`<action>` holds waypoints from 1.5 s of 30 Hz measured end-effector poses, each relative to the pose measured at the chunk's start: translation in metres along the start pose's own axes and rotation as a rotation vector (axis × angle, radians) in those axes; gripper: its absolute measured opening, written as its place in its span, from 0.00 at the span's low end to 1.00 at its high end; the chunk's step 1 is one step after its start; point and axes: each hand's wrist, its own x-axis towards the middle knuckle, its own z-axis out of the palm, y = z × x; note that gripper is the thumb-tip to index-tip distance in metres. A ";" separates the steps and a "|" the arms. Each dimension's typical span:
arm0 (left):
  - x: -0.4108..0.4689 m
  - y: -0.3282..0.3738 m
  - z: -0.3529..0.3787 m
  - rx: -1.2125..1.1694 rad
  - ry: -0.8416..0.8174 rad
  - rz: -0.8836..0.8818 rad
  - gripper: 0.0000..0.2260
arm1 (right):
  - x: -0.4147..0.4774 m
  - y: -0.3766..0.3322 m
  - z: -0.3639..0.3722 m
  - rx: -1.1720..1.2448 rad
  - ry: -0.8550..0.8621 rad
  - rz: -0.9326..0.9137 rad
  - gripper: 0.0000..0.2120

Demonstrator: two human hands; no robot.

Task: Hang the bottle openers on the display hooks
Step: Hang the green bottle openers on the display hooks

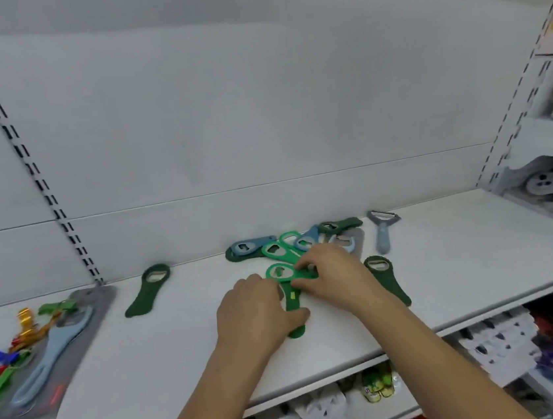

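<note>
A pile of green and blue bottle openers [292,242] lies at the back of the white shelf [463,257]. My left hand [255,311] presses on the handle of a dark green opener [294,314] lying flat on the shelf. My right hand [330,272] pinches a light green opener [280,272] that lies across the dark one. Two more dark green openers lie apart, one at the left [148,289] and one at the right [388,279]. No display hooks are in view.
A grey carded tool with a light blue handle [53,352] and coloured ribbon bows [9,353] lie at the shelf's left. A grey peeler [382,231] lies at the back right. Slotted uprights [20,149] flank the back panel. Packaged goods [491,350] fill the lower shelves.
</note>
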 end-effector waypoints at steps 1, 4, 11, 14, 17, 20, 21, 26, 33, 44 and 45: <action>0.001 -0.003 -0.002 0.007 -0.007 -0.005 0.18 | 0.003 0.000 0.001 -0.023 -0.005 0.010 0.16; 0.007 -0.013 -0.008 0.024 -0.027 -0.035 0.13 | 0.010 0.001 -0.001 -0.095 0.003 0.023 0.13; 0.017 -0.033 -0.019 -0.188 -0.176 -0.125 0.13 | 0.015 0.009 -0.002 -0.012 0.102 0.071 0.10; 0.013 -0.043 -0.022 -0.339 -0.231 -0.100 0.14 | 0.006 0.009 -0.007 0.601 0.180 0.160 0.07; -0.001 -0.050 -0.022 -0.428 -0.144 -0.103 0.04 | -0.009 0.000 -0.011 1.156 0.060 0.220 0.06; -0.028 -0.059 -0.023 -0.663 -0.024 -0.202 0.02 | -0.022 -0.009 -0.009 1.412 -0.052 0.191 0.09; -0.040 -0.062 -0.025 -0.754 0.030 -0.254 0.02 | -0.026 -0.011 -0.007 1.450 -0.076 0.176 0.10; -0.110 -0.086 -0.030 -1.011 0.260 -0.458 0.04 | -0.047 -0.039 0.003 1.536 -0.246 0.084 0.11; -0.227 -0.121 -0.037 -1.063 0.586 -0.668 0.05 | -0.088 -0.123 0.037 1.520 -0.574 -0.039 0.10; -0.405 -0.196 -0.039 -1.020 0.975 -0.822 0.08 | -0.176 -0.299 0.122 1.365 -0.914 -0.319 0.13; -0.420 -0.205 -0.038 -1.010 0.984 -0.837 0.08 | -0.185 -0.314 0.130 1.366 -0.945 -0.321 0.13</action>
